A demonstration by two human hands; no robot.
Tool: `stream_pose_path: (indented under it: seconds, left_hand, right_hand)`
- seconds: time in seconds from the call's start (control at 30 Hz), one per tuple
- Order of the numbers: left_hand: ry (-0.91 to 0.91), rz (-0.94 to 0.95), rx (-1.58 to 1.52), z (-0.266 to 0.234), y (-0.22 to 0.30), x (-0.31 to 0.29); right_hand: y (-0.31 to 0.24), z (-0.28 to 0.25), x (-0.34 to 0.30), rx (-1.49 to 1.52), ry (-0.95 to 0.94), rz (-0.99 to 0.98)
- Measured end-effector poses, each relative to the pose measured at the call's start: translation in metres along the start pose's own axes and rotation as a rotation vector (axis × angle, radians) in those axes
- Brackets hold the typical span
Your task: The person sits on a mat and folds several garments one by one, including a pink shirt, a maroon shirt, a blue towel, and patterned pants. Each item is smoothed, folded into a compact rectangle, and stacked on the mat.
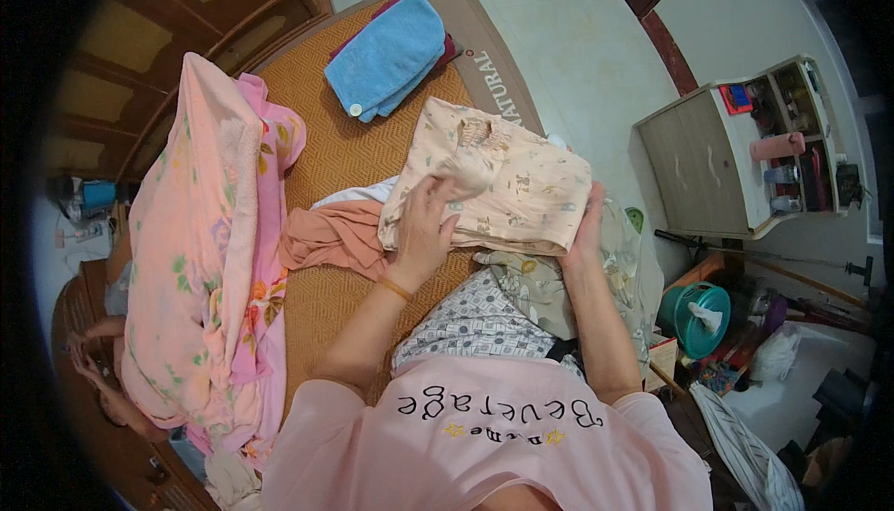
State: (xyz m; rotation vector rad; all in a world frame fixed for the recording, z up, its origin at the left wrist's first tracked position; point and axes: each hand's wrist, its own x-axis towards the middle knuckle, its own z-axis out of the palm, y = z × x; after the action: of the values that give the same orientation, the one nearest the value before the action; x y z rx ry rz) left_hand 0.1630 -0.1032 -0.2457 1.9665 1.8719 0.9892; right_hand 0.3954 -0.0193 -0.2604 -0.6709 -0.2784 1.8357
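A folded cream garment (531, 181) with small prints and a gathered, elastic-looking part lies across my lap end of the bed. The fingers of my left hand (424, 232) rest spread on its left part, beside a raised bunch of the cloth, the thumb apart. At the right edge, my right hand (584, 236) grips the garment, with its fingers partly hidden beneath. Left of it lies a crumpled salmon-coloured cloth (335, 235), with a bit of white cloth (358, 193) behind. An olive-grey patterned cloth (535, 288) sits under the garment, near my right forearm.
On the woven mat (307, 153), a folded blue towel (391, 55) lies over dark red cloth at the far end. A big pink floral blanket (191, 260) is heaped on the left. To the right stand a pale cabinet (694, 167) and a teal bucket (694, 320).
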Motion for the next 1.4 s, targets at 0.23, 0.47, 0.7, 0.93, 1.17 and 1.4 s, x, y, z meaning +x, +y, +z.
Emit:
stream_pose_path:
  seconds: [0.23,0.47,0.7,0.93,1.17,1.4]
  left_hand:
    - [0.165,-0.303,0.202,0.006,-0.006,0.038]
    - [-0.092,-0.504,-0.481,0.003,-0.006,0.077]
    - [0.019,-0.347,-1.065,-0.073,0.034,0.099]
    - [-0.322,-0.125,-0.992,-0.048,0.069,0.058]
    - [0.131,-0.868,-1.628,-0.026,0.06,0.04]
    - [-0.135,-0.626,-1.109,-0.048,0.059,0.062]
  right_hand:
    - [-0.006,-0.01,-0.012,-0.917,0.263,-0.374]
    - [-0.004,-0.002,-0.024,-1.566,0.176,-0.655]
    - [-0.01,0.053,-0.044,-1.569,-0.044,-0.672]
    - [0.024,0.085,-0.048,-0.583,-0.192,-0.201]
    - [0.036,0.067,-0.056,-0.88,-0.232,-0.205]
    - [0.028,0.085,-0.077,-1.539,-0.57,-0.605]
